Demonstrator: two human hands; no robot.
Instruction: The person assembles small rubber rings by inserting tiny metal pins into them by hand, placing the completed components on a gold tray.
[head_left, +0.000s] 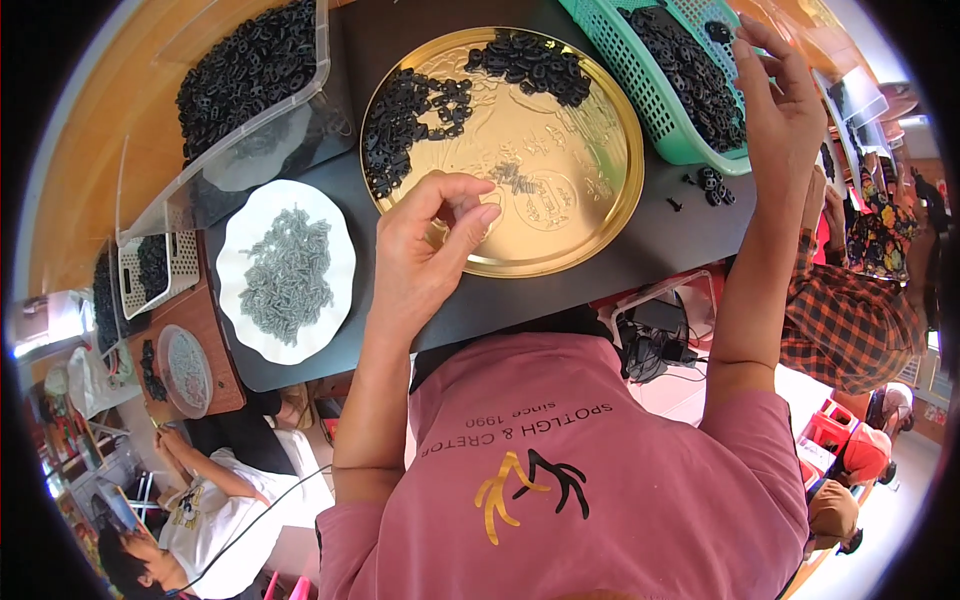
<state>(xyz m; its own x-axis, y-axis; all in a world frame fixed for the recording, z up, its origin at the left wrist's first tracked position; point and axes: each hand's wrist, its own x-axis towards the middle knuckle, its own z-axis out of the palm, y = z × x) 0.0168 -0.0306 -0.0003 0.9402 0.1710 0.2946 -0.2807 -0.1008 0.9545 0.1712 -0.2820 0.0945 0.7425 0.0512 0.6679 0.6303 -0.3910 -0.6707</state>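
Her left hand [425,245] pinches something tiny over the gold tray [600,215], while the right hand [775,110], fingers loosely open, dips into the green basket [640,95] of black parts.

glossy gold metal tray [600,215], matt black tabletop [680,240], green plastic basket [650,110].

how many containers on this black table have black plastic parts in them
3: the clear plastic bin at far left, the round gold tray in the middle, the green basket at right. Others may be out of view.
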